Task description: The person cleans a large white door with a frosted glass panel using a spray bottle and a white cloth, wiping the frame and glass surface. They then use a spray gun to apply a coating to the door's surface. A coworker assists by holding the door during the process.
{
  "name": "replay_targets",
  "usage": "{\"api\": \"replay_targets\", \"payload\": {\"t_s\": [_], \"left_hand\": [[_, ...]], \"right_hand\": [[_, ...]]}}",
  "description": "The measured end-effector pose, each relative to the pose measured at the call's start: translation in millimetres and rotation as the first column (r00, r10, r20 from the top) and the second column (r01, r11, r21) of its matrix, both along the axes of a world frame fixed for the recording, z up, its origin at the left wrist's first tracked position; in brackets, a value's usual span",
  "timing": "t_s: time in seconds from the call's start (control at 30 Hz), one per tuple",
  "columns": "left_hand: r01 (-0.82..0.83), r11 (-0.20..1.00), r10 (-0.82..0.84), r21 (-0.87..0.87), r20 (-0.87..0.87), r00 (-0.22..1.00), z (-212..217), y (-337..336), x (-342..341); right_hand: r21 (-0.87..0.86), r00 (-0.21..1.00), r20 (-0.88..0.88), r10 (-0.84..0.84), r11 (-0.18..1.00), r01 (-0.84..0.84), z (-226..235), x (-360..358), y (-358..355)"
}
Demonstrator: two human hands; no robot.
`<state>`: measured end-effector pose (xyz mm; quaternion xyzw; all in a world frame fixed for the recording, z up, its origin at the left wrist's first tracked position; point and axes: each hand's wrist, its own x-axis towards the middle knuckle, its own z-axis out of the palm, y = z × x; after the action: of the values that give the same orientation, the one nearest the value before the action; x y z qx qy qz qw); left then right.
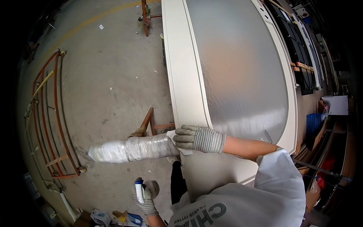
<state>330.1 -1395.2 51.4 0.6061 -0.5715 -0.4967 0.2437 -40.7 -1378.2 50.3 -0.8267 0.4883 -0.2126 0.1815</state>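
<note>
My right hand [200, 139], in a grey-striped work glove, lies over the near left edge of a cream door panel [177, 60]. Its fingers are together on a white cloth [185, 151], whose corners stick out around them. The panel has a large frosted pane [234, 56] with a curved border. Lower left, my gloved left hand [145, 198] is closed around a spray bottle with a white and blue trigger head [139, 190]. A roll wrapped in clear film [132, 149] reaches from beside the panel out to the left.
Rust-red stand legs [147, 121] show beside the panel, with another stand [145, 19] farther off. A rust-red metal frame rack [56, 113] stands on the left. Boxes [101, 216] sit at the lower edge. Dark framed panels [295, 45] and a blue crate [314, 125] are at the right.
</note>
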Motion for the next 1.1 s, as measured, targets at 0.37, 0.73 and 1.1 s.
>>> {"api": "replay_targets", "payload": {"t_s": [0.37, 0.73, 1.1], "left_hand": [[-0.086, 0.996, 0.084, 0.034, 0.063, 0.994, 44, 16, -21], [-0.092, 0.996, 0.091, 0.005, 0.085, 0.992, 8, 25, 18], [0.093, 0.974, -0.077, -0.207, 0.085, 0.993, -21, 2, -3]], "right_hand": [[-0.219, 0.744, -0.373, -0.555, 0.831, 0.511, -24, -175, -266], [-0.121, 0.912, -0.194, -0.361, 0.932, 0.343, -27, -56, -129], [-0.049, 0.789, -0.423, -0.447, 0.880, 0.472, -7, -112, -55]]}}
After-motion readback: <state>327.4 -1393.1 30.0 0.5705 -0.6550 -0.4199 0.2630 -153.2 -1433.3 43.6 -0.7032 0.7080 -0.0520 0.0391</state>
